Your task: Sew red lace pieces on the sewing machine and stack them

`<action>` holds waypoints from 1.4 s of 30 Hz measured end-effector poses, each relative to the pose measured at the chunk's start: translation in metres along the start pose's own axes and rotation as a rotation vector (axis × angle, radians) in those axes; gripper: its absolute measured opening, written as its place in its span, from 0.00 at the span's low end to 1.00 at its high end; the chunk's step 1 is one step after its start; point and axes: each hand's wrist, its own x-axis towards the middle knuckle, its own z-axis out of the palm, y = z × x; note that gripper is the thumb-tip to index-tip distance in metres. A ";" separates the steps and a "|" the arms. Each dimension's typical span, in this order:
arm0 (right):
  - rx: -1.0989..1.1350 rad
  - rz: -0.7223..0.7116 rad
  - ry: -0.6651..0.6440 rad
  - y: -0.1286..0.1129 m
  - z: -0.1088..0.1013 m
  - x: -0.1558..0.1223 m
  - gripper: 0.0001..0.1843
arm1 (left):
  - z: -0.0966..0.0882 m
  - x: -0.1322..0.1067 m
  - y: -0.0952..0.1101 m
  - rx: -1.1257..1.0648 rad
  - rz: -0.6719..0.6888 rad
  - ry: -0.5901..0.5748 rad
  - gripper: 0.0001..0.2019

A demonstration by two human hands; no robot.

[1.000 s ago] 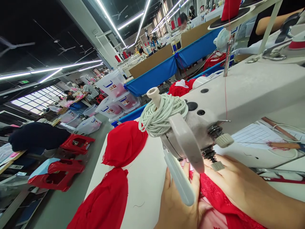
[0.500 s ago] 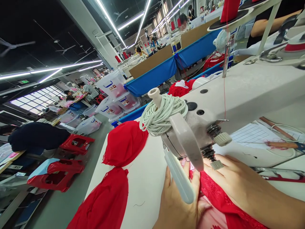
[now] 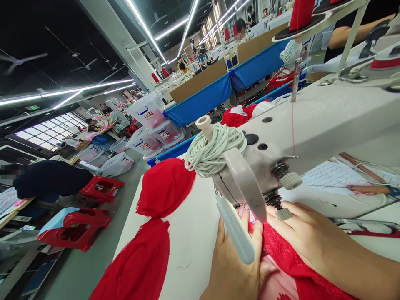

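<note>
Under the head of a white sewing machine [image 3: 250, 183], red lace fabric [image 3: 283, 248] with a sheer pink part [image 3: 278, 283] lies on the table. My left hand [image 3: 233, 260] rests on the left side of this fabric, fingers spread and stretched toward the needle area, partly covered by the pale lamp bar [image 3: 236, 231]. On the fabric's right lies my right hand [image 3: 308, 233], flat, its fingertips hidden behind the tension knobs [image 3: 289, 181]. The needle and presser foot are hidden by the machine head. A coil of pale green cord [image 3: 215, 150] hangs on the machine.
Red cup-shaped fabric pieces [image 3: 165, 185] lie left on the white table [image 3: 184, 246]. At right are a wooden-handled tool [image 3: 368, 189] and a lined paper sheet [image 3: 328, 177]. Red stools [image 3: 78, 227], stacked plastic bins [image 3: 146, 110] and other people stand beyond.
The view has shifted very slightly. Both hands stay almost where they were on the red lace fabric.
</note>
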 end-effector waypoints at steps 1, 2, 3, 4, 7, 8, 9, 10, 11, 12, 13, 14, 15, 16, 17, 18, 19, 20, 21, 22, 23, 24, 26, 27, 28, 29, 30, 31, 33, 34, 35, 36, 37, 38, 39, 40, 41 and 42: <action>0.010 0.012 -0.011 0.000 0.000 0.000 0.16 | 0.001 -0.001 0.001 -0.008 -0.004 0.016 0.33; 0.023 0.023 -0.025 0.000 0.001 -0.001 0.15 | 0.002 -0.001 0.001 -0.013 -0.012 0.025 0.32; 0.042 0.031 -0.043 0.000 0.001 -0.001 0.14 | 0.001 -0.001 0.001 -0.014 -0.018 0.025 0.32; 0.062 0.034 -0.055 -0.001 0.001 -0.001 0.13 | 0.001 -0.001 0.000 -0.014 -0.017 0.014 0.31; 0.079 0.019 -0.021 -0.001 0.002 0.000 0.13 | -0.004 0.001 -0.002 -0.013 0.012 -0.036 0.30; 0.076 0.017 -0.004 -0.002 0.002 0.000 0.14 | -0.005 0.002 -0.002 -0.015 0.016 -0.037 0.30; 0.074 0.017 0.010 -0.002 0.001 0.000 0.14 | -0.005 0.002 -0.003 -0.015 0.016 -0.031 0.30; 0.075 0.017 0.017 -0.002 0.001 0.000 0.14 | -0.006 0.003 -0.003 -0.012 0.011 -0.025 0.30; 0.079 0.017 0.018 -0.002 0.001 0.001 0.14 | -0.006 0.003 -0.003 -0.008 0.007 -0.023 0.30; 0.085 0.018 0.020 -0.002 0.000 0.001 0.14 | -0.006 0.003 -0.003 -0.001 0.006 -0.025 0.30; 0.090 0.018 0.022 -0.002 0.000 0.002 0.14 | -0.006 0.003 -0.003 0.007 0.011 -0.030 0.30; 0.094 0.018 0.025 -0.002 -0.001 0.003 0.14 | -0.006 0.003 -0.003 0.014 0.021 -0.038 0.30; 0.100 0.021 0.022 -0.003 -0.002 0.003 0.15 | -0.006 0.003 -0.003 0.021 0.032 -0.045 0.30; 0.106 0.026 0.021 -0.003 -0.003 0.004 0.15 | -0.007 0.003 -0.004 0.026 0.040 -0.049 0.31; 0.111 0.030 0.015 -0.003 -0.003 0.005 0.14 | -0.008 0.004 -0.004 0.028 0.046 -0.050 0.31; 0.112 0.031 0.010 -0.003 -0.004 0.006 0.14 | -0.009 0.004 -0.005 0.027 0.053 -0.052 0.31; 0.113 0.032 0.007 -0.003 -0.004 0.006 0.14 | -0.010 0.004 -0.005 0.025 0.057 -0.055 0.31; 0.110 0.034 0.006 -0.003 -0.004 0.006 0.13 | -0.011 0.004 -0.006 0.022 0.057 -0.056 0.31; 0.105 0.034 0.007 -0.002 -0.004 0.005 0.13 | -0.011 0.005 -0.006 0.021 0.055 -0.055 0.31; 0.098 0.033 0.007 -0.002 -0.003 0.004 0.12 | -0.012 0.005 -0.006 0.022 0.051 -0.054 0.30; 0.093 0.036 0.002 -0.002 -0.002 0.003 0.12 | -0.012 0.005 -0.006 0.024 0.044 -0.055 0.30; 0.091 0.039 -0.004 -0.001 -0.001 0.002 0.12 | -0.013 0.006 -0.005 0.026 0.040 -0.058 0.30; 0.090 0.049 -0.025 0.000 0.000 -0.001 0.10 | -0.012 0.006 -0.005 0.028 0.041 -0.060 0.31; 0.092 0.053 -0.037 0.000 0.001 -0.002 0.10 | -0.012 0.006 -0.005 0.027 0.044 -0.060 0.31; 0.092 0.059 -0.048 0.000 0.001 -0.002 0.09 | -0.012 0.006 -0.004 0.026 0.046 -0.057 0.31; 0.089 0.060 -0.052 0.000 0.001 -0.003 0.09 | -0.011 0.007 -0.004 0.025 0.047 -0.053 0.31; 0.085 0.060 -0.056 0.000 0.001 -0.003 0.09 | -0.011 0.007 -0.004 0.026 0.046 -0.049 0.31; 0.080 0.058 -0.058 0.001 0.001 -0.003 0.09 | -0.011 0.006 -0.004 0.029 0.044 -0.046 0.31; 0.080 0.050 -0.060 0.001 0.001 -0.003 0.08 | -0.010 0.006 -0.005 0.030 0.040 -0.041 0.31; 0.083 0.048 -0.058 0.001 0.001 -0.003 0.08 | -0.009 0.007 -0.005 0.028 0.040 -0.038 0.31; 0.085 0.048 -0.053 0.001 0.001 -0.002 0.09 | -0.009 0.007 -0.005 0.024 0.040 -0.034 0.31; 0.091 0.047 -0.045 0.001 0.001 -0.002 0.10 | -0.009 0.007 -0.005 0.021 0.038 -0.029 0.31; 0.096 0.047 -0.035 0.001 0.000 -0.001 0.11 | -0.009 0.007 -0.006 0.019 0.034 -0.026 0.31; 0.102 0.049 -0.027 0.001 0.000 -0.001 0.12 | -0.009 0.007 -0.006 0.018 0.029 -0.025 0.31; 0.108 0.052 -0.025 0.001 0.000 0.000 0.13 | -0.009 0.007 -0.006 0.017 0.026 -0.025 0.31; 0.118 0.053 -0.029 0.001 -0.001 0.001 0.14 | -0.009 0.007 -0.006 0.015 0.023 -0.027 0.31; 0.128 0.057 -0.040 0.002 -0.001 0.001 0.14 | -0.008 0.007 -0.006 0.012 0.023 -0.028 0.31; 0.134 0.062 -0.046 0.002 -0.001 0.002 0.14 | -0.008 0.007 -0.005 0.009 0.023 -0.028 0.31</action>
